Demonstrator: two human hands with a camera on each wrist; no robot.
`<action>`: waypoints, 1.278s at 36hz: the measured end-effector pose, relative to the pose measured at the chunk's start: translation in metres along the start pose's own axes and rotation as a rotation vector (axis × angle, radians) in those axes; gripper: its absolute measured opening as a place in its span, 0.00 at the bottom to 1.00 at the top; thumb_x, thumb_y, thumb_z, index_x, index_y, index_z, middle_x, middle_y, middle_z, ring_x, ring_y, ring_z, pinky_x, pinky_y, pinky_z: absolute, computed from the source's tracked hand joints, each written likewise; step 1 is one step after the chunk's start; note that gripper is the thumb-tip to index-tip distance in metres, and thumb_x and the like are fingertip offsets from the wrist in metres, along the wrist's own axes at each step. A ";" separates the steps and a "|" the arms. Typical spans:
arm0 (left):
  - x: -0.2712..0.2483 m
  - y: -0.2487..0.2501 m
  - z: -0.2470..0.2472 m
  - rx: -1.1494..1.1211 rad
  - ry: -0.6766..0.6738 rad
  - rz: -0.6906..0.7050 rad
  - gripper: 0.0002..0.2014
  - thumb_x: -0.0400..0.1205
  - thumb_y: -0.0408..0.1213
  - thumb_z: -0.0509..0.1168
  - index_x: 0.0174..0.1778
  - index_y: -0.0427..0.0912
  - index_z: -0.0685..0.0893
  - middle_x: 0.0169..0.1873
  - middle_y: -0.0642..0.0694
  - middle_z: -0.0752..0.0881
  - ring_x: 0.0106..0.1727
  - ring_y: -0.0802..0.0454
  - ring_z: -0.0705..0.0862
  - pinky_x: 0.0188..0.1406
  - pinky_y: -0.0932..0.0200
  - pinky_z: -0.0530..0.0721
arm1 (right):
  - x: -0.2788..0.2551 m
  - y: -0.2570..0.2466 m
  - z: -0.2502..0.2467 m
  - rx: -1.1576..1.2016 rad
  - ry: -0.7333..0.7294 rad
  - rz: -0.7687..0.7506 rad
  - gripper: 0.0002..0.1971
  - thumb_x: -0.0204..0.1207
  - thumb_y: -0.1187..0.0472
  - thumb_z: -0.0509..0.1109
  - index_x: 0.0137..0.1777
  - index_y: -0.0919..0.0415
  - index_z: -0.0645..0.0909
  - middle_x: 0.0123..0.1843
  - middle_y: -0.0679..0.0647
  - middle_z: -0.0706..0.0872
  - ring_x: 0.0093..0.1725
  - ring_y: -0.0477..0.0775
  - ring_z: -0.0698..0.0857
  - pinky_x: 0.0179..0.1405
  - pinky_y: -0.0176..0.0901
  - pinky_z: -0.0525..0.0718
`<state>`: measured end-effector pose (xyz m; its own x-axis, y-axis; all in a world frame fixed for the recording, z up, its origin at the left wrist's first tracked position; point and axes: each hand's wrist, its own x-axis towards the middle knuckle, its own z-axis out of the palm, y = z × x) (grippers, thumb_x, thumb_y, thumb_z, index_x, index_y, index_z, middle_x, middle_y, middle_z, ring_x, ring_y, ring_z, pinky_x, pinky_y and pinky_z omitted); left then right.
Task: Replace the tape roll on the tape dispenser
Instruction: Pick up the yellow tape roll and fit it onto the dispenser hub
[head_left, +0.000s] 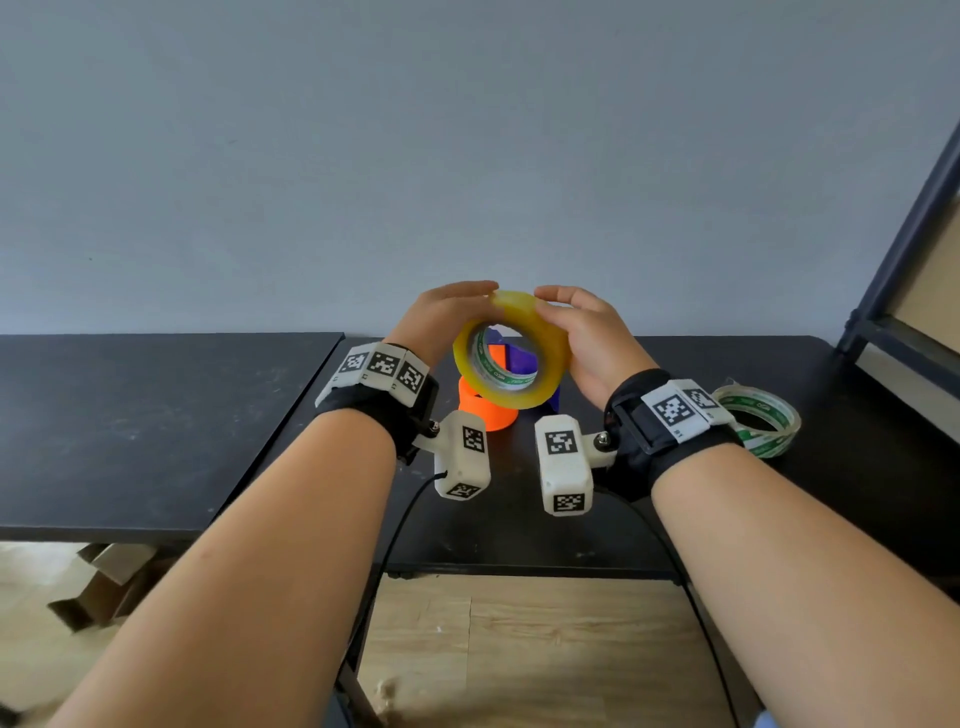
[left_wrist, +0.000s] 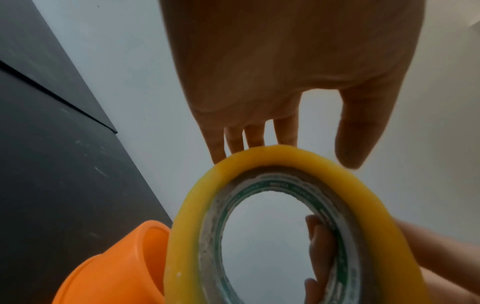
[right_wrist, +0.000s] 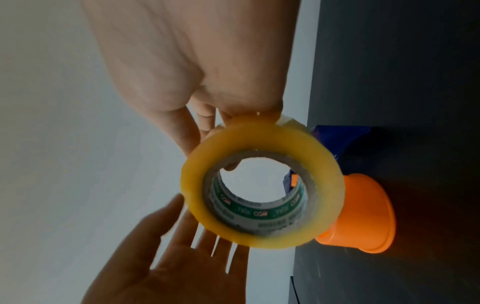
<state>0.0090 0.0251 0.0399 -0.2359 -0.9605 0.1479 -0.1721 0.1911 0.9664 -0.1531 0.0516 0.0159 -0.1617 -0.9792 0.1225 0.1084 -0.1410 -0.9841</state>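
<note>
A yellow tape roll (head_left: 545, 343) with a green-and-white printed core hangs in the air above the black table (head_left: 519, 530). My right hand (head_left: 587, 332) grips it, thumb on the outer rim and fingers (left_wrist: 319, 246) reaching into the core. My left hand (head_left: 452, 312) has straight fingers (left_wrist: 259, 133) that touch the roll's top left edge. Behind and below the roll stands the blue and orange tape dispenser (head_left: 485, 413); the roll hides most of it. In the right wrist view the roll (right_wrist: 259, 139) sits in front of the orange part (right_wrist: 363, 216).
A second, clear tape roll (head_left: 761, 421) with a green-and-white core lies on the table to the right of my right wrist. Another black table (head_left: 156, 415) adjoins on the left. A dark metal shelf frame (head_left: 904, 260) rises at the right. Cardboard (head_left: 104, 582) lies under the left table.
</note>
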 end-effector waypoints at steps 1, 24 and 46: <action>0.000 -0.001 -0.001 0.021 -0.014 0.000 0.20 0.78 0.27 0.68 0.66 0.45 0.86 0.60 0.45 0.88 0.52 0.57 0.86 0.51 0.72 0.83 | 0.001 0.001 -0.001 0.021 0.003 0.006 0.10 0.81 0.65 0.67 0.60 0.59 0.81 0.51 0.60 0.87 0.44 0.54 0.87 0.42 0.44 0.85; 0.011 -0.036 -0.011 -0.007 0.228 -0.185 0.15 0.82 0.39 0.67 0.65 0.45 0.86 0.41 0.40 0.87 0.42 0.45 0.85 0.57 0.40 0.88 | 0.017 0.024 0.010 -0.559 0.050 -0.018 0.28 0.73 0.62 0.75 0.72 0.58 0.70 0.63 0.57 0.81 0.58 0.56 0.84 0.55 0.48 0.84; 0.034 -0.079 -0.008 0.415 0.140 -0.366 0.15 0.81 0.48 0.66 0.38 0.38 0.81 0.41 0.34 0.89 0.43 0.36 0.90 0.49 0.50 0.89 | 0.037 0.057 0.018 -1.196 0.156 0.003 0.17 0.74 0.47 0.67 0.52 0.58 0.88 0.59 0.60 0.82 0.62 0.66 0.79 0.61 0.54 0.75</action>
<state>0.0220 -0.0244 -0.0296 0.0339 -0.9913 -0.1273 -0.5864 -0.1229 0.8007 -0.1354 0.0043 -0.0335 -0.2888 -0.9396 0.1839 -0.8547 0.1665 -0.4916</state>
